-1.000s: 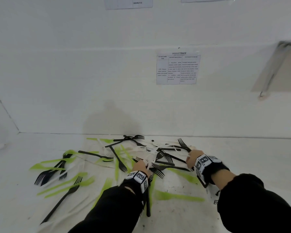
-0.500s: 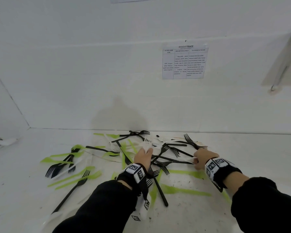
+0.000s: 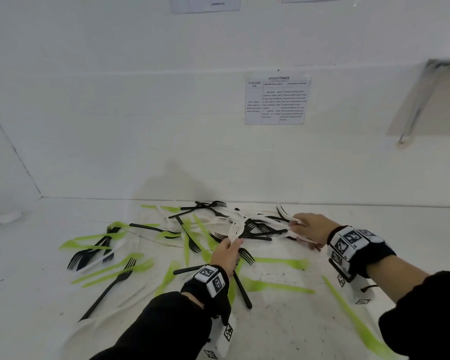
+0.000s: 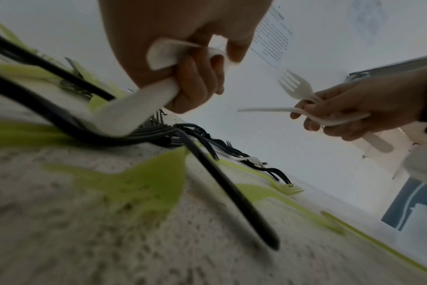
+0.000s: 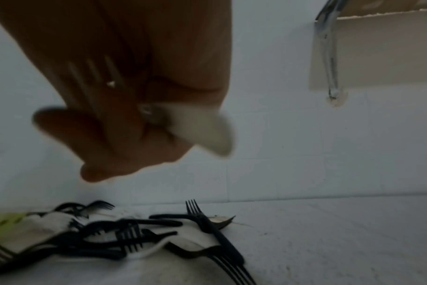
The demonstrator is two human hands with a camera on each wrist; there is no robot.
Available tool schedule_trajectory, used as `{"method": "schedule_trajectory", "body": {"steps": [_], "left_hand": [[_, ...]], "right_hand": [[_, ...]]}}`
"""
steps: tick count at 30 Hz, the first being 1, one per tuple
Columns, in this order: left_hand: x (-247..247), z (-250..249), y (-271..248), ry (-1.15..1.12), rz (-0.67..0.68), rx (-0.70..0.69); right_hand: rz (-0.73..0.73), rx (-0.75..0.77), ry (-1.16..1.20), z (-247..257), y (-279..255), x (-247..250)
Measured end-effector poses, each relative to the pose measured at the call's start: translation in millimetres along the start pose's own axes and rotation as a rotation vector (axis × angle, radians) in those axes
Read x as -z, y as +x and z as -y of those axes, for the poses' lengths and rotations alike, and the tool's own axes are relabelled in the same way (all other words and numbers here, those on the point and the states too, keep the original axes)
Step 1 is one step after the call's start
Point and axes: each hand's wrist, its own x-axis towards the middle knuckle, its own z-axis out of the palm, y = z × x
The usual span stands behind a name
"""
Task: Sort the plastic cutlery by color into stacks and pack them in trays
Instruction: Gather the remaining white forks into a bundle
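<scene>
Both hands are closed round white plastic cutlery above a scattered pile on the white worktop [image 3: 374, 229]. Left hand [image 3: 225, 255] has its fingers curled round the handles of white forks [image 3: 235, 229], whose tines stick up and away from the knuckles; in the left wrist view 2 white handles [image 4: 144, 104] run through the fist and out below it. Right hand [image 3: 311, 229] grips a small bundle of white cutlery [image 4: 302, 92], at least 1 fork with tines pointing up plus other white handles crossing under the fingers; the exact count cannot be told.

Between the 2 hands, and just beyond them toward the wall, lies a tangle of black forks [image 3: 260, 229] mixed with more white pieces. To the left of the left hand, green forks [image 3: 120, 271] and further black forks [image 3: 89, 255] are spread loosely, some overlapping. Below and between the wrists lie 2 green pieces [image 3: 278, 288], and a black handle [image 3: 242, 289] runs under the left wrist. A long green piece [image 3: 356, 320] lies beneath the right forearm. A printed sheet [image 3: 277, 101] hangs on the wall above the right hand.
</scene>
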Motion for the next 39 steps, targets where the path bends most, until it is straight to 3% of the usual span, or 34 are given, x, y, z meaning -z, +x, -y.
{"method": "schedule_trajectory", "body": {"steps": [4,9,12,16,18,22,26,30,34,37,39], "left_hand": [[4,0,5,0.02,-0.082,0.018],[13,3,6,0.013,-0.153,-0.036],[19,3,7,-0.059,-0.193,-0.057],[16,-9,0,-0.194,0.016,-0.025],[15,-16,-5,-0.152,0.105,-0.045],[24,-20,3,-0.006,0.049,-0.118],[34,-25,15,0.096,-0.032,-0.13],[30,-33,12,0.081,0.086,-0.086],[20,-32,6,-0.076,0.218,-0.04],[20,-27,5,-0.064,0.245,-0.033],[21,-24,4,-0.06,0.243,-0.031]], "right_hand": [[0.029,-0.039,0.134,10,-1,10],[-0.066,0.17,0.242,17,2,15],[-0.046,0.194,0.443,24,4,11],[0.013,0.189,0.484,41,18,-5],[0.006,0.167,0.46,51,26,-12],[0.086,0.09,0.598,53,40,-9],[0.058,0.12,0.416,49,46,-3],[0.02,0.185,0.419,55,48,-13],[-0.052,0.181,0.53,56,55,-33],[-0.016,0.146,0.499,55,57,-39],[0.051,0.106,0.675,51,61,-42]]}}
